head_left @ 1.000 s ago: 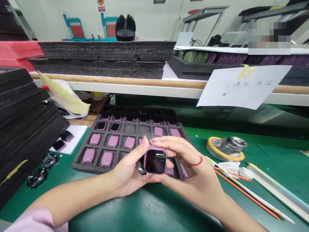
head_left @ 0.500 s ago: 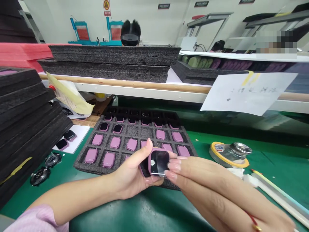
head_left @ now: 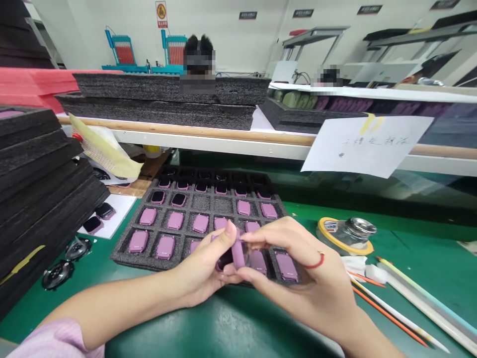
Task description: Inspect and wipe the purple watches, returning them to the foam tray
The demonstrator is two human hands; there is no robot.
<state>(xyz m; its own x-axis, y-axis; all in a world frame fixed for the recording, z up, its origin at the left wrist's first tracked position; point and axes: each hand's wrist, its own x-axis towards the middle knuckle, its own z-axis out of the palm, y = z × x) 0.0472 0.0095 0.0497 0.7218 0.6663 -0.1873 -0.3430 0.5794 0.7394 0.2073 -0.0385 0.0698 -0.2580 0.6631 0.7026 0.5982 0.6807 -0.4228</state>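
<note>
A purple smartwatch case [head_left: 237,254] is turned nearly edge-on in front of me, with my left hand [head_left: 197,273] closed around it. A second dark-faced smartwatch [head_left: 224,259] shows behind it in the same palm. My right hand [head_left: 309,273] has its thumb and forefinger on the edges of the front watch; something clear, perhaps its glass or a film, shows between them. Beneath both hands lies a black foam tray [head_left: 201,203]. Several purple watches [head_left: 166,246] fill its compartments, some back up and others with black screens up. Part of its near edge is hidden by my hands.
Foam trays [head_left: 33,164] are stacked at left, by round watch parts [head_left: 57,275] and two watches [head_left: 93,223] on white paper. At right are a tape roll [head_left: 326,241], a glass jar [head_left: 357,233] and thin sticks [head_left: 395,318]. A shelf [head_left: 208,139] spans the back.
The front watch has turned from screen facing me to nearly edge-on. My right hand has rotated and opened its thumb and forefinger around the watch's edges. The view has shifted slightly.
</note>
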